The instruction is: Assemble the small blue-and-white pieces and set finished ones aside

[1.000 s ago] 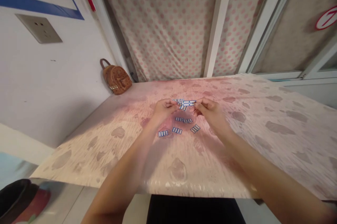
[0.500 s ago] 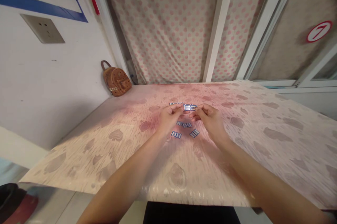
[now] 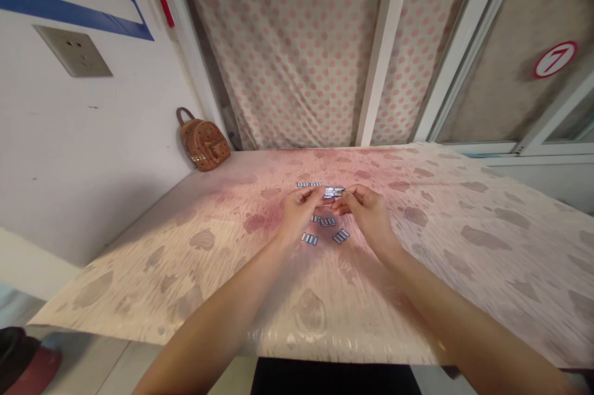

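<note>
On my feed: L hand (image 3: 297, 212), fingers pinching one end of a small flat blue-and-white striped piece (image 3: 333, 192) over the pink-cream patterned tabletop (image 3: 445, 215), w/ similar pieces (image 3: 341, 236) nr; R hand (image 3: 371, 215), fingers pinching other end.

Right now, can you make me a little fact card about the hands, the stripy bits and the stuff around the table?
Left hand: pinching one end of the held striped piece
Right hand: pinching its other end
Held piece colours: blue and white
Loose striped pieces: some on the table nearer the person, some beyond the left hand
Tablecloth: pale pinkish, with darker leaf-like shapes
Bag: brown, at the table's far left
Curtain: pink dots, behind the table
Round sign: red-rimmed, number 7
</note>
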Motion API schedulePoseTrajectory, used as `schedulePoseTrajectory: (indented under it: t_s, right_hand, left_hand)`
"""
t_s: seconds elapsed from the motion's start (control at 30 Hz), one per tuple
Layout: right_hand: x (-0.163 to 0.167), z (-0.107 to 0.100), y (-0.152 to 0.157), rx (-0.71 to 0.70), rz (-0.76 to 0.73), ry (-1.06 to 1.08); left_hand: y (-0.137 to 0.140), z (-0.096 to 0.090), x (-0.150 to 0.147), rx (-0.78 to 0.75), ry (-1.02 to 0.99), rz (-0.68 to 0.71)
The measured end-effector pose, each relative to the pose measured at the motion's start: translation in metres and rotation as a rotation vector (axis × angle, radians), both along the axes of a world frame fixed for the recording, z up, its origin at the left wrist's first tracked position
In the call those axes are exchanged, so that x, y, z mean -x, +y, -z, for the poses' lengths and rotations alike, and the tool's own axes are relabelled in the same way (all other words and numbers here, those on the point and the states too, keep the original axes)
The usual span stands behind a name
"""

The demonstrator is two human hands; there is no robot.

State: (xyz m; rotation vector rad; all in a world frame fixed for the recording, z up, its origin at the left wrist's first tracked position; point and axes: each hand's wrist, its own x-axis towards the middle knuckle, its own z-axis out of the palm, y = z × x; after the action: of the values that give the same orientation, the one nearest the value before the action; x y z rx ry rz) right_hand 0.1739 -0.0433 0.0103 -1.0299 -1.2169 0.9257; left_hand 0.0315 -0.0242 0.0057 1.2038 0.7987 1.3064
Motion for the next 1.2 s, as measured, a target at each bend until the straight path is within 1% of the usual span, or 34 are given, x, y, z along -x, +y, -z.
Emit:
schedulePoseTrajectory:
  t_s: [0.27,0.47,0.63,0.83,1.0,1.2]
  right_hand:
    - [0.001,0.001,0.000,-0.016,-0.009,-0.029]
    - [0.000,0.001,0.000,-0.049,-0.008,-0.076]
    - [-0.001,0.003,0.004,-0.060,0.023,-0.078]
    - [-0.002,0.005,0.007,-0.113,-0.029,-0.157]
    - [-0.005,0.003,0.006,-0.146,-0.031,-0.161]
    - [-0.006,0.002,0.007,-0.135,-0.019,-0.170]
  left_hand:
    - [-0.004,-0.003,0.001,0.018,0.056,-0.057]
    - [-0.003,-0.004,0.002,-0.003,0.094,-0.081]
    - [0.000,-0.003,0.003,-0.014,0.059,-0.062]
    - [0.003,0.000,0.005,0.024,0.011,-0.043]
    - [0.004,0.001,0.007,0.020,0.048,-0.035]
    - [0.007,-0.001,0.010,-0.005,0.090,-0.029]
